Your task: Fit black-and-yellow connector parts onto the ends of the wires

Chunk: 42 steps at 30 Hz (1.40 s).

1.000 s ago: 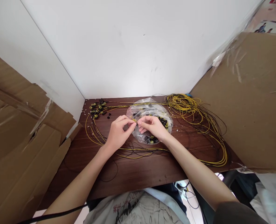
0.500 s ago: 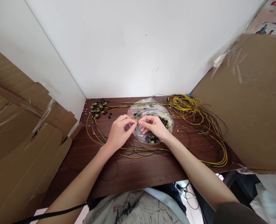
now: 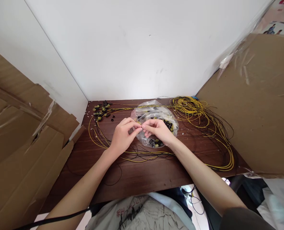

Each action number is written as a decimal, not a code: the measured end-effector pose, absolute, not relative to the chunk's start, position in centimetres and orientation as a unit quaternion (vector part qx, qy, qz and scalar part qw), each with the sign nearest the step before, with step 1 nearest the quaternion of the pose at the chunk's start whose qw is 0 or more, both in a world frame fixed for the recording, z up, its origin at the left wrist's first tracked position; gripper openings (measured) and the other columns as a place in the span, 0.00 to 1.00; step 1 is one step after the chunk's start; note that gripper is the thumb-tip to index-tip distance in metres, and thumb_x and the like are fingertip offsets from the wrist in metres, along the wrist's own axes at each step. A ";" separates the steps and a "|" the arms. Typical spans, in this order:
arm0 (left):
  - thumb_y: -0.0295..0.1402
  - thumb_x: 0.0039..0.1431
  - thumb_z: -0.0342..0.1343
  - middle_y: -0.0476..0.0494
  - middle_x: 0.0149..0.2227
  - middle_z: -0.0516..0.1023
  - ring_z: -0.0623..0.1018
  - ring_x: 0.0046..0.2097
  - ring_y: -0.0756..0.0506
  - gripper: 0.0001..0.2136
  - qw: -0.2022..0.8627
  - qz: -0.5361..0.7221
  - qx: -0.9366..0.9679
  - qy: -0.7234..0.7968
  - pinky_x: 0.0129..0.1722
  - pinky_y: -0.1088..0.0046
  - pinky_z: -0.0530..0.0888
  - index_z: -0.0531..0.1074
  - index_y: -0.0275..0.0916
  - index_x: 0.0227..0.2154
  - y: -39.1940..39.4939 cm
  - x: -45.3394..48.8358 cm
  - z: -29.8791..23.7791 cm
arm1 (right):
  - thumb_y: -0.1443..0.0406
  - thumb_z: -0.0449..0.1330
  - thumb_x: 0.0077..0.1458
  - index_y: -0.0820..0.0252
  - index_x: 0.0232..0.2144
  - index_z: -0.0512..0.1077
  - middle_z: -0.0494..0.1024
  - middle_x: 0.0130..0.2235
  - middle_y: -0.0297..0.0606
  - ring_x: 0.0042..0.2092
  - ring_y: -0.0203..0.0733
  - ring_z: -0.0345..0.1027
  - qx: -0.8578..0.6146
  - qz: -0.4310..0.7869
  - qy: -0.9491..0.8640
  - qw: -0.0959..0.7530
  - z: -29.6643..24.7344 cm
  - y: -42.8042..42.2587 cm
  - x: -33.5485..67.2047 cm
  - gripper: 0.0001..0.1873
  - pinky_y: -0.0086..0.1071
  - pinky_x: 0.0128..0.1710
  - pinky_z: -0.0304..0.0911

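My left hand (image 3: 125, 134) and my right hand (image 3: 157, 130) meet fingertip to fingertip above a clear plastic bag (image 3: 144, 110). Each hand is closed in a pinch, thumb against index finger. What sits between the fingertips is too small and too covered to make out. Inside the bag lie several small black and yellow connector parts (image 3: 156, 142), partly hidden by my right hand. Below my wrists, yellow and black wires (image 3: 144, 153) run across the brown tabletop (image 3: 142, 179).
Several black and yellow connectors with wires (image 3: 101, 110) lie at the back left. A coil of yellow wire (image 3: 188, 107) rests at the back right. Cardboard sheets (image 3: 257, 105) stand on both sides, and a white wall (image 3: 142, 48) closes the back.
My two sets of fingertips have drawn slightly closer together. The bag, wires and connectors stay as they were.
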<state>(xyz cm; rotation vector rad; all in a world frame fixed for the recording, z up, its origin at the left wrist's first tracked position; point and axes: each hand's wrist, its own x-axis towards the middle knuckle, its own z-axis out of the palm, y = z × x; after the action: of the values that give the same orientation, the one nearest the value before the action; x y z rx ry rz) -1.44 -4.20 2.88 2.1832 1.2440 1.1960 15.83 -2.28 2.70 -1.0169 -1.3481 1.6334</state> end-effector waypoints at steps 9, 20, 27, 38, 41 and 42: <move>0.31 0.59 0.55 0.45 0.32 0.74 0.73 0.37 0.47 0.05 0.153 0.431 0.775 0.437 0.36 0.70 0.69 0.75 0.38 0.31 -4.3 -1.4 2.8 | 0.54 0.68 0.41 0.65 0.25 0.71 0.74 0.24 0.32 0.23 0.30 0.68 -0.403 0.645 -0.523 0.385 2.9 -2.6 15.6 0.18 0.26 0.24 0.67; 0.32 0.60 0.52 0.46 0.31 0.73 0.72 0.36 0.47 0.07 0.140 0.419 0.771 0.460 0.33 0.72 0.67 0.73 0.38 0.29 -4.1 -1.5 2.6 | 0.53 0.67 0.42 0.65 0.27 0.73 0.76 0.26 0.34 0.24 0.31 0.70 -0.397 0.639 -0.542 0.374 2.8 -2.4 15.7 0.19 0.26 0.25 0.67; 0.32 0.61 0.51 0.46 0.31 0.72 0.71 0.36 0.47 0.08 0.130 0.396 0.780 0.467 0.35 0.72 0.67 0.72 0.38 0.29 -4.0 -1.5 2.3 | 0.55 0.65 0.45 0.64 0.27 0.73 0.75 0.26 0.34 0.23 0.30 0.67 -0.400 0.590 -0.584 0.389 1.8 -2.2 15.5 0.16 0.22 0.18 0.60; 0.28 0.62 0.47 0.41 0.42 0.76 0.70 0.41 0.44 0.13 0.087 0.339 0.811 0.469 0.43 0.65 0.69 0.70 0.36 0.47 -3.8 -1.9 2.4 | 0.55 0.61 0.50 0.62 0.28 0.72 0.74 0.26 0.34 0.19 0.30 0.60 -0.453 0.464 -0.654 0.390 2.1 -2.1 16.0 0.15 0.26 0.19 0.57; 0.28 0.62 0.48 0.42 0.40 0.77 0.69 0.40 0.43 0.12 0.060 0.308 0.821 0.478 0.43 0.64 0.69 0.74 0.37 0.43 -3.7 -2.1 2.3 | 0.58 0.59 0.52 0.62 0.29 0.73 0.74 0.25 0.34 0.21 0.31 0.61 -0.474 0.375 -0.699 0.382 2.0 -2.2 16.1 0.12 0.26 0.23 0.57; 0.28 0.62 0.48 0.42 0.39 0.77 0.69 0.40 0.43 0.12 0.053 0.300 0.822 0.482 0.43 0.64 0.69 0.75 0.37 0.42 -3.7 -2.2 2.2 | 0.59 0.59 0.52 0.62 0.29 0.74 0.74 0.25 0.34 0.23 0.32 0.61 -0.475 0.351 -0.710 0.383 2.0 -2.3 16.1 0.11 0.26 0.24 0.57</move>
<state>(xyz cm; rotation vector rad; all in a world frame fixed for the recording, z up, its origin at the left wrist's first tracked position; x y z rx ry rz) -2.17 -3.71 2.23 2.4978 1.4649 0.9113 16.09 -2.26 2.02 -1.2118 -1.8109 0.8960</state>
